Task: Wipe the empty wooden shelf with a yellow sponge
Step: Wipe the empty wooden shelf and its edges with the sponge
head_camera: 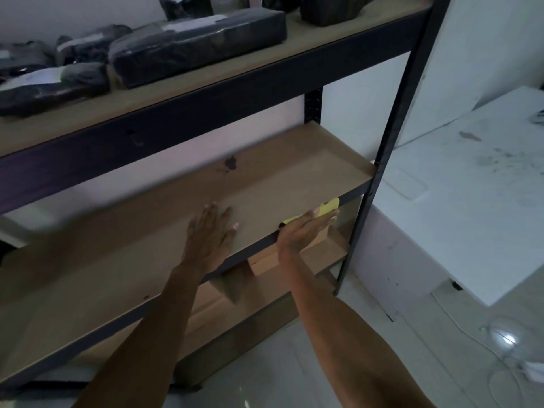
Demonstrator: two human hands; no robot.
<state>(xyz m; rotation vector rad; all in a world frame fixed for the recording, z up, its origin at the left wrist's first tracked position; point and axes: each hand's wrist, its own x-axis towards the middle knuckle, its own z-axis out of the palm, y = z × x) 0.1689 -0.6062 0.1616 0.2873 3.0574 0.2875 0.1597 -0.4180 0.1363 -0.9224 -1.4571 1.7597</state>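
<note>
**Sponge at front edge of bare middle shelf; left hand flat on board**

The wooden shelf (182,219) crosses the middle of the frame from lower left to centre right, set in a dark metal rack frame (394,136). Its board carries nothing but the two hands and the sponge. A dark stain (231,164) marks the board toward the back, just above frame centre.

The left hand (210,231) lies palm down on the board near its front edge, fingers spread and extended, holding nothing. The forearm runs down to the lower left of the frame.

The right hand (303,231) sits just right of centre at the shelf's front edge, fingers stretched flat over the yellow sponge (325,210). The sponge shows beyond the fingertips and along the hand's upper side, resting at the front lip of the board. Whether the thumb closes beneath it cannot be told; the hand presses on top rather than wrapping it.

The upper shelf, at the upper left of the frame, holds several dark plastic-wrapped packages (194,42). Below the wiped board, a cardboard box (265,265) shows under the right wrist on the lower shelf.

At the right of the frame stands a white table (471,207) with smudged marks. A white cable (459,325) trails over the floor at the lower right.
</note>
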